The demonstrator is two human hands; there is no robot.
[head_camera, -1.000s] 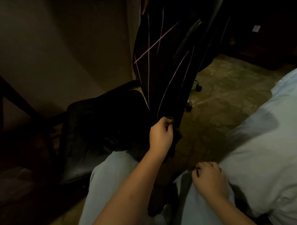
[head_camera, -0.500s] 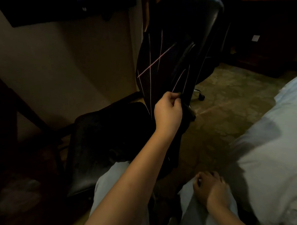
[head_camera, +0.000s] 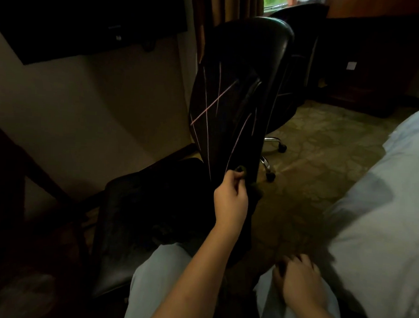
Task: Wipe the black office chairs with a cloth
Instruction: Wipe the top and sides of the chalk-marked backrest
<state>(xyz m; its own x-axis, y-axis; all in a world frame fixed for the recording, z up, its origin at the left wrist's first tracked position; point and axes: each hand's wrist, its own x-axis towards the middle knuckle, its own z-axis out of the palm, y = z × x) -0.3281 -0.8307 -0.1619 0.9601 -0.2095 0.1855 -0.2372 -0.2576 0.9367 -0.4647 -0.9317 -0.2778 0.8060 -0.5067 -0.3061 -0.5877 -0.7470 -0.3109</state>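
Dim wall at nine o'clock, then the black chair, its backrest rising long toward twelve from my left hand, which pinches the dark cloth at the backrest's foot; my right hand, farther off at five, rests loose and empty on my knee.

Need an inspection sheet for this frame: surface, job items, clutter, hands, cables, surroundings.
surface: near chair backrest, black, glossy, upright, thin pale lines crossing it; its seat dark.
job's things: dark cloth bunched against the backrest's lower edge; second chair behind, untouched.
clutter: nothing seen.
grippers: left hand grips the cloth; right hand rests on the person's thigh, loosely curled, holding nothing.
cables: nothing seen.
surroundings: white bed at right, patterned carpet, dark wall panel, curtain; dim light.
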